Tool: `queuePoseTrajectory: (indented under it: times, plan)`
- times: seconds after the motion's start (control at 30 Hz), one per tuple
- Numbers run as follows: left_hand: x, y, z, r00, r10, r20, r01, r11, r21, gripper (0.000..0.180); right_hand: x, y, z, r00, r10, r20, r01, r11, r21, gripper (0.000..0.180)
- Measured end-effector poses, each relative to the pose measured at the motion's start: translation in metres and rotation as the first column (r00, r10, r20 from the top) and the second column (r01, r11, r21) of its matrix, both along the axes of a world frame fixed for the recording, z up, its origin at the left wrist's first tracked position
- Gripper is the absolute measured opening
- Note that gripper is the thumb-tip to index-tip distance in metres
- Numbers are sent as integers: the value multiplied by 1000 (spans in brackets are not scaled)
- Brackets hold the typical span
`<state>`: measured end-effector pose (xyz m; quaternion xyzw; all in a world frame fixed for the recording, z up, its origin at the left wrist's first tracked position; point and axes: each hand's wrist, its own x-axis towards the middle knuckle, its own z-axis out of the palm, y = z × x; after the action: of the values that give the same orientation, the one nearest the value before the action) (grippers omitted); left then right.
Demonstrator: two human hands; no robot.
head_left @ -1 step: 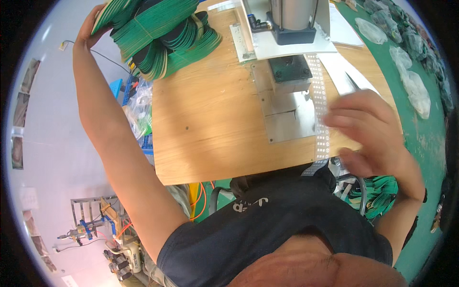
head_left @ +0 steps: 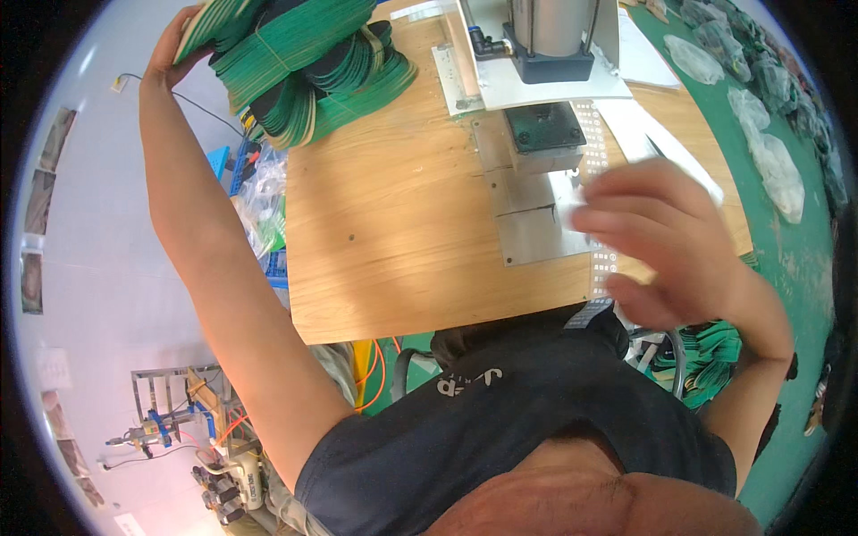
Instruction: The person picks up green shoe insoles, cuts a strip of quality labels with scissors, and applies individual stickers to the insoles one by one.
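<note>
Worker is reaching for banded green stacks at a small press

The left hand (head_left: 183, 40) is stretching far out, its fingers closing on the edge of a pile of green flat pieces (head_left: 304, 62) banded in yellow at the far left corner of the wooden worktop (head_left: 393, 232). The right hand (head_left: 666, 246) is hovering blurred over a perforated white strip (head_left: 597, 161) beside the press's metal plate (head_left: 536, 228); whether it is gripping anything cannot be told. The stacks look thin, light and bendy, likely to fan and slip, so the banded middle seems the safest hold. Clear plastic bags (head_left: 769, 165) are lying along the green mat at right; white sheets (head_left: 645, 58) are lying behind the press.
</note>
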<state>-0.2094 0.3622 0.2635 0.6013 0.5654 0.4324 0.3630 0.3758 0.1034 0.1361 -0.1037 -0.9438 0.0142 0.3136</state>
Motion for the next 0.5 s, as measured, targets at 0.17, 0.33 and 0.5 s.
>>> queuePoseTrajectory:
  times: [0.17,0.33,0.5]
  plan:
    - [29,-15,1,997,-5,-76,3,1000,-28,46,-152,41,-26,844,50,-533,-166,971,-172,61]
    - [108,-37,23,901,1,-433,36,996,79,39,-277,157,1,336,-384,-860,179,923,-342,70]
    - [123,-97,-14,854,-45,-518,167,967,190,65,-300,206,18,459,-579,-674,-129,707,-696,91]
